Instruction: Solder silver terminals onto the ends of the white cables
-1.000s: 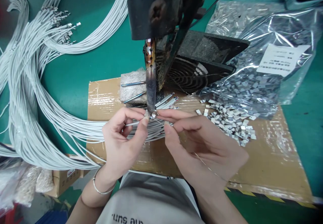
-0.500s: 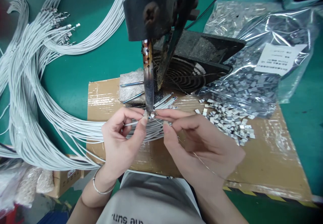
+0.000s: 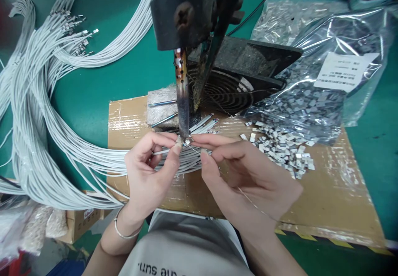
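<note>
the iron (image 3: 183,98) points down from its black holder (image 3: 180,23), probably to spare you holding it: your left hand (image 3: 152,178) pinches a white cable (image 3: 160,152) beside the tip, seemingly steadying it; your right hand (image 3: 248,180) pinches a thin wire (image 3: 195,148) slanting toward that spot. loose metal pieces (image 3: 284,153) lie near, likely for easy reach.

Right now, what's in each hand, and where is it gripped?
The left hand pinches a white cable near its end; the right hand holds a thin wire near its tip.
</note>
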`<state>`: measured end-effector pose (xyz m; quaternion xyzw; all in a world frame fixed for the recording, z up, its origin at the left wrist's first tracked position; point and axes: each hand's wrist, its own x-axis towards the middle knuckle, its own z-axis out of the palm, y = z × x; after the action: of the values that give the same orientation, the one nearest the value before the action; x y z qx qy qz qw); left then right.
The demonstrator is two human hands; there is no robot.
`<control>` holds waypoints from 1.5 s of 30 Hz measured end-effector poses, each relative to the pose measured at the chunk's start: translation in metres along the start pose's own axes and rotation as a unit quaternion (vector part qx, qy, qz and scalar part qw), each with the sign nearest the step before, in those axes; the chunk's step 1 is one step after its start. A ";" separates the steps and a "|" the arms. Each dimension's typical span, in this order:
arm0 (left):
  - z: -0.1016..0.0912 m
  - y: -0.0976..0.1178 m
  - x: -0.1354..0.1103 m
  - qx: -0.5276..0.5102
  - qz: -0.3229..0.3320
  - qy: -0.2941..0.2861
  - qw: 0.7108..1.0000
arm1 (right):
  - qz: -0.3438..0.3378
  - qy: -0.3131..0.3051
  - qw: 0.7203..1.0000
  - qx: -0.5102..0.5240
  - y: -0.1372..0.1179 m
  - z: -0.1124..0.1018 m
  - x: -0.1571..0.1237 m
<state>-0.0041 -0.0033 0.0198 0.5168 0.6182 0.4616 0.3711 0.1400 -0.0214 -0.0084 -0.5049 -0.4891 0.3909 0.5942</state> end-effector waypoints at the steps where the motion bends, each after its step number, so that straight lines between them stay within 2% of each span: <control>1: 0.000 0.000 0.000 0.002 -0.001 0.000 1.000 | 0.000 -0.002 1.000 0.001 0.000 0.000 0.000; 16: 0.000 0.000 0.000 -0.001 -0.007 -0.005 1.000 | 0.001 0.004 1.000 0.005 0.001 0.000 0.000; 45: 0.002 -0.002 0.000 -0.011 0.021 -0.010 1.000 | -0.013 0.008 1.000 -0.004 0.001 0.000 0.000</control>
<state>-0.0032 -0.0029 0.0173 0.5304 0.5979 0.4709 0.3734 0.1403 -0.0215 -0.0099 -0.5043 -0.4922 0.3769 0.6012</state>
